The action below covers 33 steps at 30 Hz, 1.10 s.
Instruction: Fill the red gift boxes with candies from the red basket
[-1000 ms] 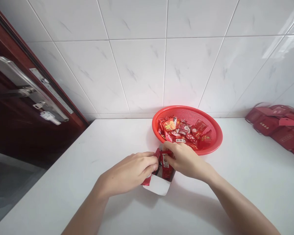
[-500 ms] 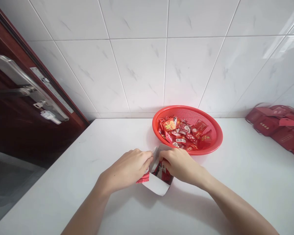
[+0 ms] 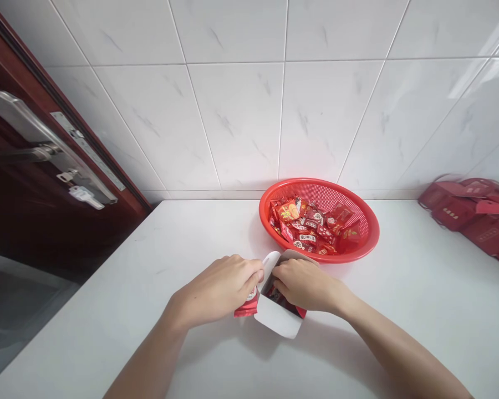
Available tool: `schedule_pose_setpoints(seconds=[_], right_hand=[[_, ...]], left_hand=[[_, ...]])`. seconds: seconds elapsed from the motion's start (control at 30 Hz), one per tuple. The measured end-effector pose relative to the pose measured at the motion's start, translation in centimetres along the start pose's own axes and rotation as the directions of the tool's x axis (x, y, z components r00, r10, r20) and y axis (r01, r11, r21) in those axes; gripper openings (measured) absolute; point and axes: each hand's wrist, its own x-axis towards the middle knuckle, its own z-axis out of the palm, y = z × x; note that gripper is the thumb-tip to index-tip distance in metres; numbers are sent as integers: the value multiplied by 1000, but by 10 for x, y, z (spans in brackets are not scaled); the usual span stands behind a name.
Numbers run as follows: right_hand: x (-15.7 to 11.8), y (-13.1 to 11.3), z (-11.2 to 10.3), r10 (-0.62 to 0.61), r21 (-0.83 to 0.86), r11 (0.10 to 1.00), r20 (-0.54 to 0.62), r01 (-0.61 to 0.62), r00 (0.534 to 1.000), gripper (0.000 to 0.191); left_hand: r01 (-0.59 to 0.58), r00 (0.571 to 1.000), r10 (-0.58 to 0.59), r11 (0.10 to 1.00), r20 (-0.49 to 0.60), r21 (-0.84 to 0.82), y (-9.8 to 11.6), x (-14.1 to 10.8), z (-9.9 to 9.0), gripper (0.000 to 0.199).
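Between my hands is an open box (image 3: 278, 318) with white inner flaps and dark red contents inside. My left hand (image 3: 228, 285) is closed at the box's left side, gripping a red candy packet (image 3: 248, 306) that hangs below its fingers. My right hand (image 3: 305, 281) reaches into the box opening with curled fingers; their tips are hidden, and I cannot make out what they hold. Just behind the box sits a red plastic basket (image 3: 368, 244) with many wrapped candies (image 3: 310, 224) piled in it.
Several folded dark red boxes (image 3: 474, 213) stand at the right on the white table (image 3: 158, 266). A tiled wall (image 3: 241, 122) rises behind the table. At the left is a dark red door (image 3: 20, 205) with a metal handle and keys.
The box has shifted slightly right and its flaps have spread. My right hand has moved a little right and down, and my left hand with its packet has moved slightly right.
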Motion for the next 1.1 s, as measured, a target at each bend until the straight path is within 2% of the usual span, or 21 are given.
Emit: schedule_pose_setpoints(seconds=[0.2,0.27,0.33,0.43,0.67,0.87,1.1], right_hand=[[-8,0,-3,-38,-35,999,-80,36,996,30],[-10,-1,-4,-33,-116,993,-26,30,999,31],[-11,-2,-5,-36,-205,977,81,52,996,33],[-11,-5,-7,-61,-237,966,191,107,980,37],[-13,-1,-14,-112,-260,953,179,157,978,35],[-14,-6,-14,-45,-332,934,266,135,963,29],[-15,-4,-17,-75,-316,936,252,155,965,34]], left_hand=[[15,1000,-14,998,-17,54,1,0,0,31],[11,1000,-11,999,-11,50,1,0,0,30],[11,1000,-10,999,-10,38,1,0,1,31],[15,1000,-15,1000,-3,22,1,0,1,31],[-9,1000,9,999,-11,53,1,1,1,35],[-36,999,37,996,0,83,1,2,3,35],[-40,999,40,995,-2,90,1,1,3,34]])
